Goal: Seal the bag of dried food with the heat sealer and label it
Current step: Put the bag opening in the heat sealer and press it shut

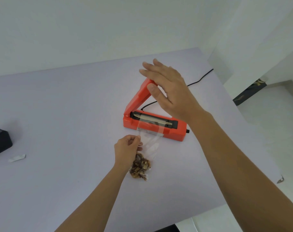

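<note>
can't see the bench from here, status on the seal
Left hand pinches clear plastic bag of dried food, mouth across strip of orange heat sealer. Right hand open at raised sealer arm, arm not yet down. Nothing blocking the arm.

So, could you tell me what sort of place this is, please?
Probably a plain room used as a small packing station: a pale table against white walls, an orange heat sealer on a black cord, and a clear bag of dried food.
</note>
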Demonstrator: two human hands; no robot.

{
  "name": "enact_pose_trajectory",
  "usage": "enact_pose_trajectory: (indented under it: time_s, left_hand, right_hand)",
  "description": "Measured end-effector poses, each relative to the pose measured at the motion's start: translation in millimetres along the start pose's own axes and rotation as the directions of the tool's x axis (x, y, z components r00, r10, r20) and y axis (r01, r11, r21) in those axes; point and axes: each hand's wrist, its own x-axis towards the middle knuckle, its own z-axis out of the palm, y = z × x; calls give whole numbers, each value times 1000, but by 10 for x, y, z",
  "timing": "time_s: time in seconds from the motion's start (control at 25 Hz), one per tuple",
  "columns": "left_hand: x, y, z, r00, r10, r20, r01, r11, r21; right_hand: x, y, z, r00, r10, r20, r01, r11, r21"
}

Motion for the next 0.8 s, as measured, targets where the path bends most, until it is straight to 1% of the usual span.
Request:
enact_pose_trajectory:
  time_s: [0.12,0.2,0.36,0.48,0.6,0.8]
  left_hand:
    - [4,2,-2,1000,2,-4,-2,1000,14]
    - [9,-3,-5,1000,-2,-7,2,1000,7]
    - [5,-5,-3,1000,-5,-2,5,1000,2]
    - [2,-5,-1,1000,-3,-2,3,1000,-2]
    - [-5,-1,-1,1000,-6,-3,6,1000,-7]
    - [-21,-21,-9,1000,-7,2,7,1000,-6]
  right_hand:
    - [5,5,-2,999,17,-42,-19,999,-40]
    - [-19,25,0,995,75,-59,-78,996,-49]
    - [-201,107,16,975,223,-2,-223,975,23]
    - [-355,204,77,954,299,-22,-297,953,58]
    - [-518,358,168,936,349,-52,-350,937,-2]
    - [-798,590,303,902,433,-4,-431,897,-98]
